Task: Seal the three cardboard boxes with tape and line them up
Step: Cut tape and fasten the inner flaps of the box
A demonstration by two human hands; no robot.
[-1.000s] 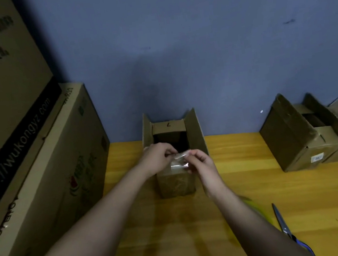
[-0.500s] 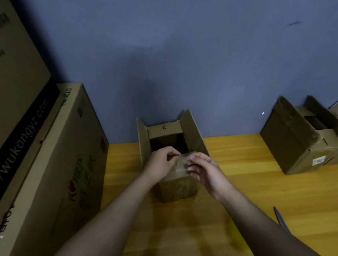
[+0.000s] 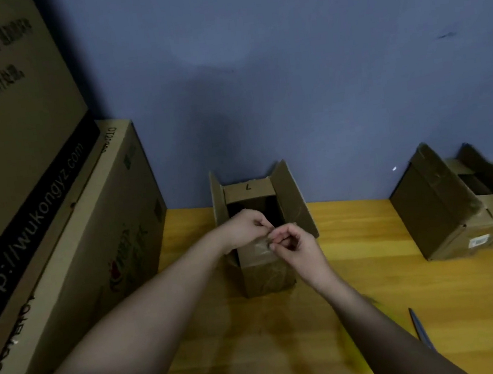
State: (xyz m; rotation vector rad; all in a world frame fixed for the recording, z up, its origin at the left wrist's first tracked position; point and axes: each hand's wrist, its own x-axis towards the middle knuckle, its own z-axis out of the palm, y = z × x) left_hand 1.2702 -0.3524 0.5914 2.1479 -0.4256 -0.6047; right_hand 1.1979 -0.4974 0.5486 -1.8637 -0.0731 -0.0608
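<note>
Tape [image 3: 261,245], a clear strip pinched between left hand [image 3: 246,227] and right hand [image 3: 297,244], sits right over the near edge of the open box [image 3: 262,266] mid-desk [image 3: 408,284], both hands equally close, flaps upright just beyond.

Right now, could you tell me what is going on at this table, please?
A person is working on the small cardboard box at the middle of the wooden table. The left hand and right hand meet over its near edge, pinching a strip of clear tape. Its side flaps stand up, so it is not yet sealed. A second open box sits to the right, scissors lie near the right forearm, and large cartons are stacked at the left.
</note>
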